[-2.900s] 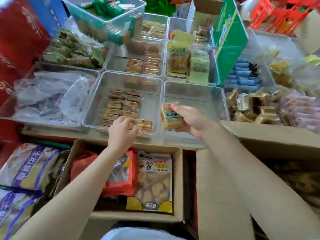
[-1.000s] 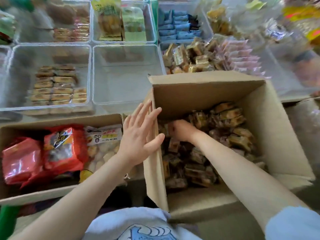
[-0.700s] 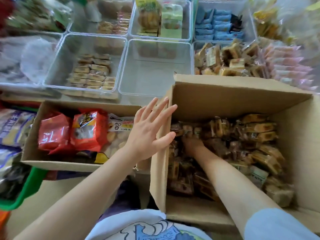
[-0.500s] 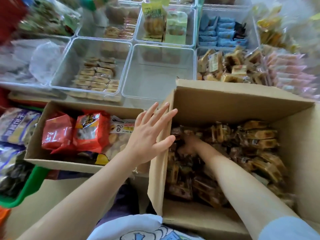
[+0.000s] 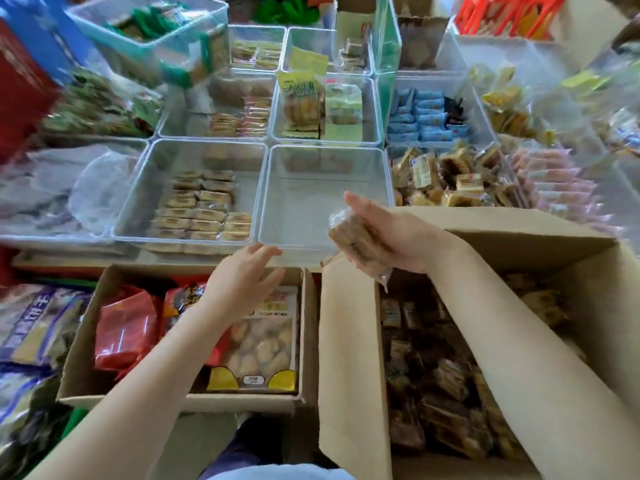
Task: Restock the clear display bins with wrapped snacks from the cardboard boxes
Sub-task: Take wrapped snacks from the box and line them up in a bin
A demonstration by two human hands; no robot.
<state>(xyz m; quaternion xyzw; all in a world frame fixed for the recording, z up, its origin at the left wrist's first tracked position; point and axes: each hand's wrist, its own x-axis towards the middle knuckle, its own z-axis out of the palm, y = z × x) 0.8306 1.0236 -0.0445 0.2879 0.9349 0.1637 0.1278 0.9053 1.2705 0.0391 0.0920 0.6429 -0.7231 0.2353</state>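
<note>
right box [image 5: 349, 341] of wrapped snacks, nearest | right hand [image 5: 391, 237] grips snack pack [image 5: 356, 245], long axis slanting near-right to far-left | left hand [image 5: 242, 282] relaxed, holds nothing | empty bin [image 5: 322, 244] just ahead-left of pack; right hand nearer

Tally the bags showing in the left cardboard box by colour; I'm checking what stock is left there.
Red bags: 2
Clear bag with yellow corners: 1
Total: 3
</note>
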